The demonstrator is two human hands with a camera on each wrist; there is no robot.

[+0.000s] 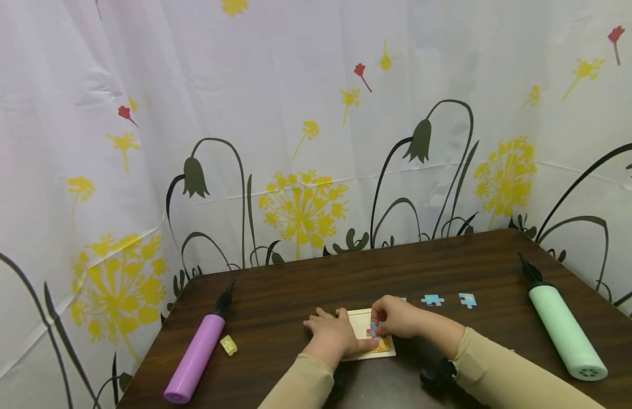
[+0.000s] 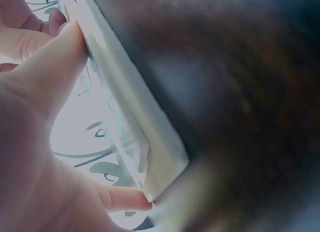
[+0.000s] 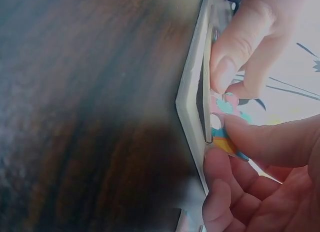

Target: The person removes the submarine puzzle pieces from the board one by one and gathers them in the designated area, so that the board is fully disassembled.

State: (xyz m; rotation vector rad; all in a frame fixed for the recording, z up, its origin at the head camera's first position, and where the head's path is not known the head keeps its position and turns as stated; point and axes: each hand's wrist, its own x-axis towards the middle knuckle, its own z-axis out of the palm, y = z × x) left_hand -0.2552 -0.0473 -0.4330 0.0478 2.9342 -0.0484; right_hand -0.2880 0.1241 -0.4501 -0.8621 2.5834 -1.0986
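Note:
A small pale wooden puzzle tray (image 1: pixel 359 321) lies on the dark table, with some orange and yellow picture pieces (image 1: pixel 384 345) in its near right part. My left hand (image 1: pixel 333 336) is spread over the tray's left side. Its thumb (image 2: pixel 65 57) reaches straight across the near edge onto the puzzle, while another fingertip touches the tray's corner in the left wrist view. At the tray's right side, my right hand (image 1: pixel 400 317) pinches a blue and pink jigsaw piece (image 1: pixel 374 328) between thumb and fingers, close over the tray. Its fingers partly hide the piece.
Two loose blue jigsaw pieces (image 1: pixel 432 300) lie behind the right hand, and a third peeks out beside it. A purple balloon pump (image 1: pixel 198 360) and a small yellow block (image 1: pixel 229 345) are at left. A mint green pump (image 1: pixel 566 332) lies at right. A flowered curtain (image 1: pixel 305 142) hangs behind.

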